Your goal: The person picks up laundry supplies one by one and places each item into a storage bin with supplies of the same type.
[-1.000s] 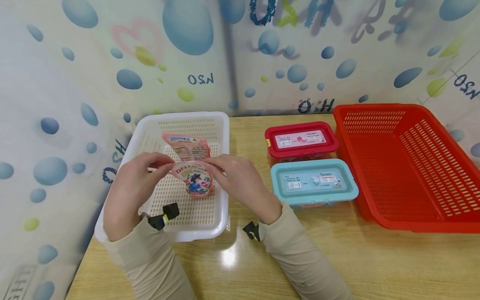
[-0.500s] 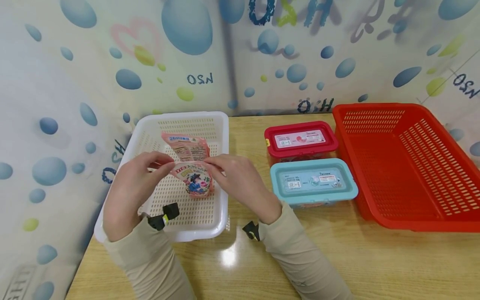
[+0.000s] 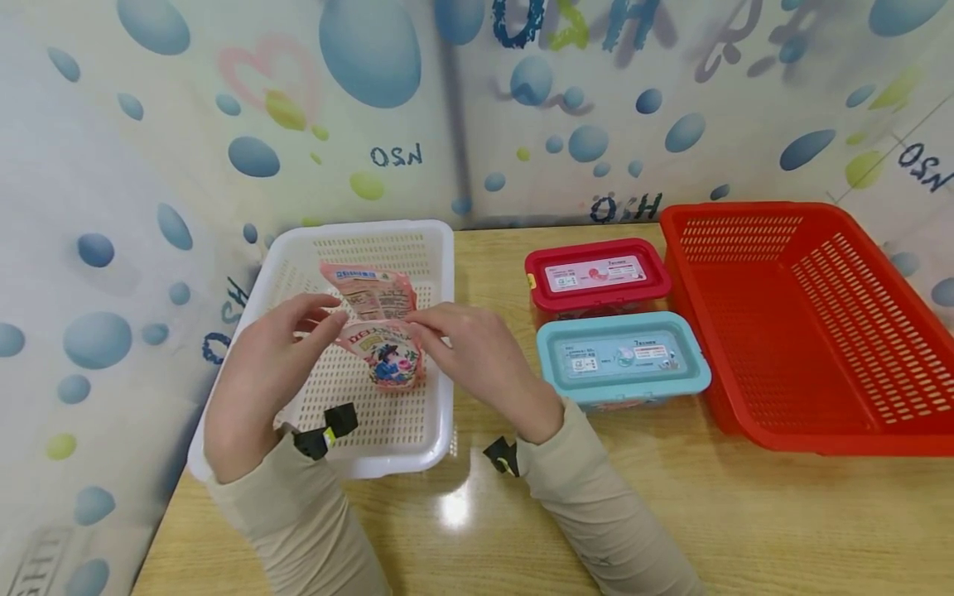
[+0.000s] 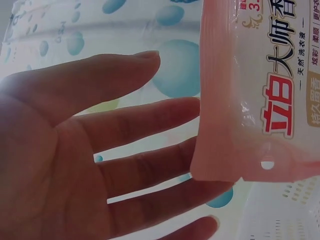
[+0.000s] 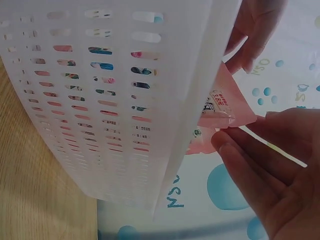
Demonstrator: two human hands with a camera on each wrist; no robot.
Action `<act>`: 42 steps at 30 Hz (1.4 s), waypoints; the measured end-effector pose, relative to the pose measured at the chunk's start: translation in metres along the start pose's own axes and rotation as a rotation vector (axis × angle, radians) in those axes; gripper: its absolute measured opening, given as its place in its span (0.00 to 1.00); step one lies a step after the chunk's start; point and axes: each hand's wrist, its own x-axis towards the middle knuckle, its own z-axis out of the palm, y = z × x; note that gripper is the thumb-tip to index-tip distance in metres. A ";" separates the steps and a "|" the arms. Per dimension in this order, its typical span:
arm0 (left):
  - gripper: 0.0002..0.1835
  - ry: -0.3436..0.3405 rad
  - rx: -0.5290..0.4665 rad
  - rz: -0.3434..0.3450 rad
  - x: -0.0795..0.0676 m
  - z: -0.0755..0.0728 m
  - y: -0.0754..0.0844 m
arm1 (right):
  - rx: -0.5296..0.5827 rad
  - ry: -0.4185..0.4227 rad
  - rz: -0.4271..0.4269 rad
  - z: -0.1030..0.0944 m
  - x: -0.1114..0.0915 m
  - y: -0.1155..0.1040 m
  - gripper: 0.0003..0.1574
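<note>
A pink laundry detergent pouch with a printed front stands in the white basket. Behind it leans a second pink pouch covered in small print. My right hand pinches the front pouch's top right corner between thumb and fingers, just over the basket's rim. At the opposite corner, my left hand has its thumb and fingers spread. In the left wrist view that left hand shows a bare palm, the fingers reaching behind the pouch's edge without gripping it.
Right of the white basket sit a box with a red lid and one with a light blue lid. A large red basket stands beside them. A patterned wall rises behind the wooden table.
The left thumb and fingers have parted and let go of the pouch's left corner. My right hand keeps its pinch, and the pouches stay in place.
</note>
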 end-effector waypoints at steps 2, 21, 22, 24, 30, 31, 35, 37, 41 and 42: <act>0.28 -0.002 -0.005 0.007 0.000 0.000 0.001 | 0.002 0.002 -0.008 0.000 0.000 0.000 0.14; 0.29 0.036 -0.014 0.030 -0.001 0.000 0.008 | 0.018 0.027 -0.014 -0.004 0.000 -0.001 0.14; 0.29 0.039 -0.017 0.031 -0.001 0.000 0.008 | 0.014 0.034 -0.019 -0.004 0.000 -0.001 0.13; 0.29 0.052 -0.029 0.034 -0.002 0.000 0.009 | 0.011 0.043 -0.031 -0.005 0.000 -0.001 0.13; 0.28 0.102 -0.064 0.054 -0.004 0.000 0.014 | 0.012 0.071 -0.057 -0.010 -0.002 -0.004 0.13; 0.28 0.111 -0.068 0.059 -0.005 0.000 0.016 | 0.013 0.078 -0.056 -0.011 -0.002 -0.004 0.13; 0.26 0.171 -0.077 0.100 -0.007 0.003 0.022 | 0.022 0.111 -0.045 -0.017 -0.003 -0.005 0.13; 0.24 0.209 -0.087 0.137 -0.007 0.004 0.027 | 0.027 0.119 -0.042 -0.020 -0.004 -0.005 0.13; 0.19 0.265 -0.098 0.203 -0.009 0.007 0.038 | 0.038 0.120 -0.031 -0.027 -0.007 -0.004 0.16; 0.18 0.273 -0.099 0.214 -0.011 0.007 0.040 | 0.042 0.120 -0.026 -0.028 -0.008 -0.004 0.16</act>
